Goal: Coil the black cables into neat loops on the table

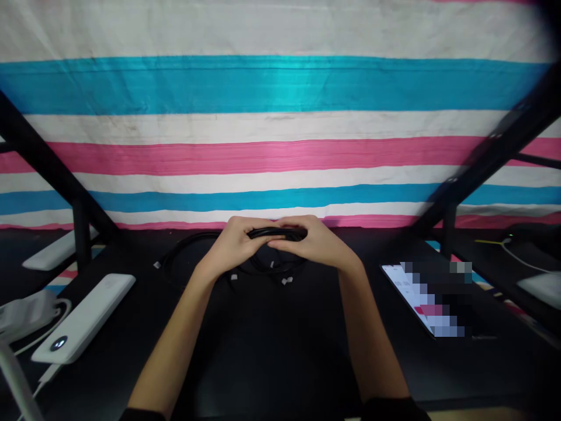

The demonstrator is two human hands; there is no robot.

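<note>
Both of my hands meet near the back of the black table, gripping a coiled black cable (pixel 298 233) between them. My left hand (pixel 240 241) pinches the coil from the left, thumb below and fingers behind it. On the other side my right hand (pixel 310 238) closes around the same coil, with its fingertips close to those of the left. More black cable (pixel 184 240) lies in loops on the table behind and beneath my hands. Small pale connector ends (pixel 287 281) show among these loops. The far fingers of both hands are partly hidden.
A white power bank (pixel 87 316) with a small lit display lies at the left, beside a white charger (pixel 28 316) and cable. To the right is a phone (pixel 409 298) with its screen lit. Black frame bars (pixel 495 137) slant up before a striped sheet (pixel 280 158).
</note>
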